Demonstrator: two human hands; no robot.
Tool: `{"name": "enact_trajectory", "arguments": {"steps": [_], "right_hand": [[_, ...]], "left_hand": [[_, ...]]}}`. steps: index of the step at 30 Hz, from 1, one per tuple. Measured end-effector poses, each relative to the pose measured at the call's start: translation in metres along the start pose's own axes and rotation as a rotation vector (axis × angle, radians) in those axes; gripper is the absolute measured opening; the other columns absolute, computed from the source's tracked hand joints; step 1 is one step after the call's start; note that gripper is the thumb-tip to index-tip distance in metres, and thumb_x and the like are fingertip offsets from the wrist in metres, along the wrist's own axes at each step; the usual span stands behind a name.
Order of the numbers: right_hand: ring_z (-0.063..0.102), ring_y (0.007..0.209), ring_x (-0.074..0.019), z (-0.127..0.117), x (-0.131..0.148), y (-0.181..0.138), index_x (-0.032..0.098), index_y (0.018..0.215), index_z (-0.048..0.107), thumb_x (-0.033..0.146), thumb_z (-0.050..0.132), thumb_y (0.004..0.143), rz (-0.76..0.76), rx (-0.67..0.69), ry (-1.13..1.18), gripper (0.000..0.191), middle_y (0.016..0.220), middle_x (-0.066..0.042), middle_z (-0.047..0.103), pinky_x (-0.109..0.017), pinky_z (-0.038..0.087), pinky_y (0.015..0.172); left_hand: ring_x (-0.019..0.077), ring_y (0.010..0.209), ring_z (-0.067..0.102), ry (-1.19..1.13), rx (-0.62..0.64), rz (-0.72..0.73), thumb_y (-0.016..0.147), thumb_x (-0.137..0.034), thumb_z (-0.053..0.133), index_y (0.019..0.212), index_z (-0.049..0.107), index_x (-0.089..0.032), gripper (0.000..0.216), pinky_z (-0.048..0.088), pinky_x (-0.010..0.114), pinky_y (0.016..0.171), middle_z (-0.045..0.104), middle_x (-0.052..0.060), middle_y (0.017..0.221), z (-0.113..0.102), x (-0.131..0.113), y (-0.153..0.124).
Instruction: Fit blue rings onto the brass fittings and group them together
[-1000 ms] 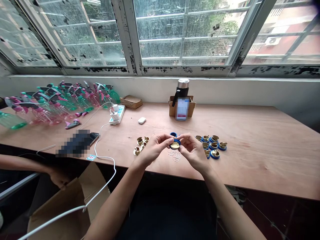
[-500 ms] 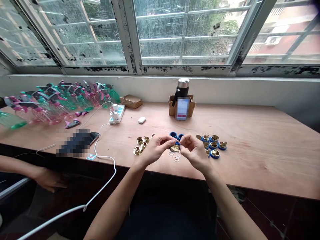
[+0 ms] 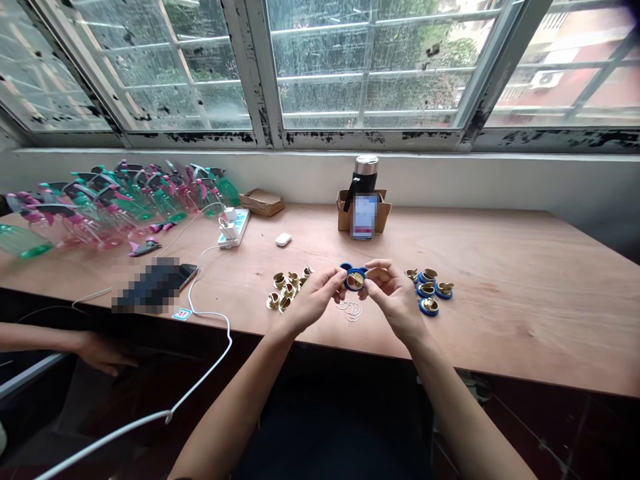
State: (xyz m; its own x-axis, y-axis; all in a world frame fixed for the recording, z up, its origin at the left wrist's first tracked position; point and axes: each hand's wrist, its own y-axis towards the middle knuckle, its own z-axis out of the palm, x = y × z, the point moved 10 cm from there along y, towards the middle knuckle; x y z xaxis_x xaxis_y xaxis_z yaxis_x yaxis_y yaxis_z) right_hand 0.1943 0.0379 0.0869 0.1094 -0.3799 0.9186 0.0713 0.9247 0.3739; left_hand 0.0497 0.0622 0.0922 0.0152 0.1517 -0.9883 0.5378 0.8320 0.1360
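Between my two hands is a round gold-coloured metal fitting with a blue ring (image 3: 355,280), its open face turned up toward me. My left hand (image 3: 320,297) pinches its left rim between thumb and fingers. On the opposite rim, the thumb and fingers of my right hand (image 3: 394,297) are closed. Blue rings (image 3: 345,267) show partly behind the held fitting. Thin white rings (image 3: 351,311) lie on the table just below it. Several gold fittings (image 3: 287,290) without blue rings sit left of my left hand. Right of my right hand are several gold fittings with blue rings (image 3: 427,289).
On the wooden table (image 3: 510,293) stand a flask (image 3: 367,175) in a cardboard box, a power strip (image 3: 234,230), a white case (image 3: 283,240) and several spray bottles (image 3: 120,200). A white cable (image 3: 227,333) hangs over the edge. Another person's hand (image 3: 103,352) is at left.
The fitting has tilted, so its round face and blue rim now show more fully. My fingers have shifted to its two sides, and my right hand has moved slightly right.
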Motion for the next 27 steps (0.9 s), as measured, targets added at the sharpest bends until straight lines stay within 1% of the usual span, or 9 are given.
{"name": "enact_trajectory", "arguments": {"steps": [2,4,7,10,13,16,21,24,27], "right_hand": [[0.072,0.07,-0.0176,0.005,-0.001,-0.001,0.023,0.117,0.066,0.04,0.08,0.092,0.027,0.059,0.003,0.033,0.086,-0.001,0.075,-0.034,0.062,0.067],[0.072,0.07,-0.0175,0.008,-0.001,-0.001,0.022,0.118,0.068,0.04,0.077,0.094,0.042,0.092,0.007,0.031,0.086,-0.002,0.076,-0.034,0.062,0.068],[0.071,0.07,-0.0169,0.01,-0.003,-0.002,0.021,0.117,0.071,0.039,0.076,0.096,0.054,0.119,0.014,0.029,0.087,-0.003,0.076,-0.034,0.062,0.068],[0.071,0.069,-0.0162,0.013,-0.003,-0.003,0.021,0.117,0.071,0.036,0.076,0.096,0.044,0.134,0.014,0.026,0.084,-0.001,0.075,-0.033,0.062,0.067],[0.07,0.069,-0.0154,0.016,0.0,-0.004,0.022,0.118,0.071,0.031,0.074,0.097,0.012,0.158,-0.001,0.023,0.079,0.0,0.073,-0.031,0.062,0.066],[0.071,0.07,-0.0143,0.019,0.001,-0.006,0.023,0.117,0.071,0.026,0.072,0.097,-0.018,0.177,-0.014,0.02,0.082,0.0,0.072,-0.029,0.061,0.066],[0.068,0.07,-0.0134,0.018,0.002,-0.008,0.024,0.113,0.071,0.022,0.07,0.096,-0.044,0.16,-0.045,0.017,0.082,0.001,0.07,-0.026,0.057,0.063],[0.069,0.07,-0.0141,0.019,0.004,-0.008,0.025,0.117,0.069,0.021,0.069,0.096,-0.04,0.178,-0.054,0.021,0.08,0.002,0.068,-0.027,0.058,0.065],[0.071,0.071,-0.015,0.021,0.006,-0.009,0.024,0.119,0.069,0.023,0.068,0.098,-0.045,0.213,-0.058,0.022,0.082,0.001,0.071,-0.029,0.06,0.066]], "left_hand": [[0.0148,0.071,0.05,0.08,0.007,0.021,0.107,-0.055,0.05,0.084,0.06,-0.018,0.044,0.041,0.029,0.071,0.054,0.0,0.073,0.0,-0.005,-0.001],[0.0151,0.07,0.048,0.177,0.02,0.049,0.109,-0.054,0.046,0.08,0.056,-0.02,0.046,0.039,0.03,0.069,0.051,-0.001,0.072,0.0,-0.009,-0.002],[0.016,0.071,0.048,0.3,0.042,0.106,0.111,-0.053,0.041,0.081,0.053,-0.021,0.046,0.038,0.031,0.071,0.051,-0.001,0.073,0.002,-0.015,-0.003],[0.0172,0.074,0.05,0.368,0.033,0.154,0.112,-0.051,0.038,0.08,0.052,-0.021,0.046,0.039,0.031,0.076,0.052,0.0,0.073,0.001,-0.019,-0.004],[0.0177,0.076,0.051,0.395,0.034,0.162,0.112,-0.051,0.035,0.081,0.052,-0.021,0.047,0.04,0.032,0.078,0.052,0.001,0.074,0.001,-0.02,-0.004],[0.0172,0.074,0.05,0.412,0.043,0.165,0.113,-0.051,0.034,0.081,0.05,-0.021,0.047,0.04,0.032,0.075,0.052,0.0,0.074,0.002,-0.02,-0.004],[0.0154,0.07,0.047,0.435,0.049,0.171,0.112,-0.048,0.037,0.079,0.047,-0.021,0.044,0.037,0.031,0.072,0.05,-0.001,0.072,0.003,-0.021,-0.003],[0.0147,0.069,0.046,0.407,0.054,0.181,0.112,-0.048,0.038,0.079,0.047,-0.02,0.044,0.037,0.031,0.071,0.049,-0.001,0.073,0.003,-0.02,-0.003],[0.014,0.069,0.047,0.334,0.031,0.162,0.112,-0.051,0.039,0.078,0.049,-0.019,0.048,0.037,0.03,0.07,0.049,-0.001,0.072,0.001,-0.016,-0.002]]}}
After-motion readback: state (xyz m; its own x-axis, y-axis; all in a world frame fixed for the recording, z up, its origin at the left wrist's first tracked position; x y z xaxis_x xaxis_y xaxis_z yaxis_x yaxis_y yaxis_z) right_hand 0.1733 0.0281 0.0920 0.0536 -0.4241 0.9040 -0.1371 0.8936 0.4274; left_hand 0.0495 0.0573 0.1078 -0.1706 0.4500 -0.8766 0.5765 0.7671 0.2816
